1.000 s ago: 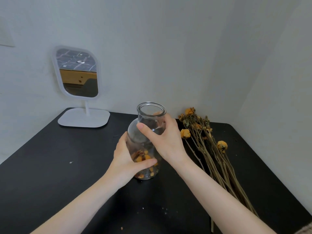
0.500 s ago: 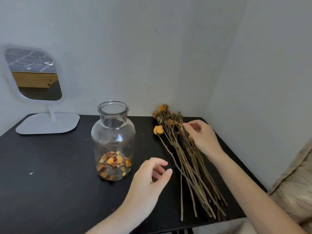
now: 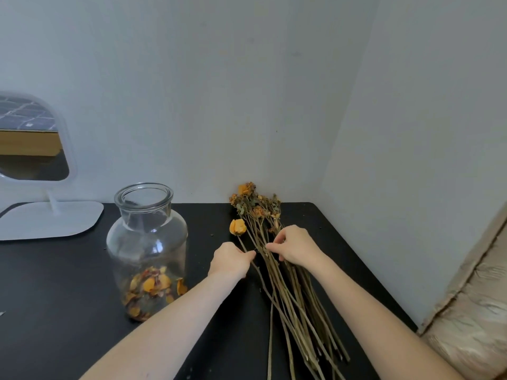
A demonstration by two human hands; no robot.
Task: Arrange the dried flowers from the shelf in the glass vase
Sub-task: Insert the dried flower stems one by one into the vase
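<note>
A clear glass vase (image 3: 148,237) stands upright on the black shelf top (image 3: 55,283), with loose orange petals lying in its bottom. To its right lies a bundle of dried flowers (image 3: 277,272), heads toward the back wall and long stems toward me. One orange bloom (image 3: 237,227) sticks out at the bundle's left. My left hand (image 3: 230,260) pinches the stem of that bloom just below the head. My right hand (image 3: 295,246) has its fingers curled into the upper stems of the bundle.
A white-framed standing mirror (image 3: 33,149) sits at the back left on a flat white base (image 3: 49,219). White walls meet in a corner behind the flowers. A beige cushion (image 3: 474,319) lies past the shelf's right edge. Small crumbs dot the surface.
Both hands let go of the vase and moved right to the flower bundle. The left hand has now closed on the single bloom's stem; the view has shifted right.
</note>
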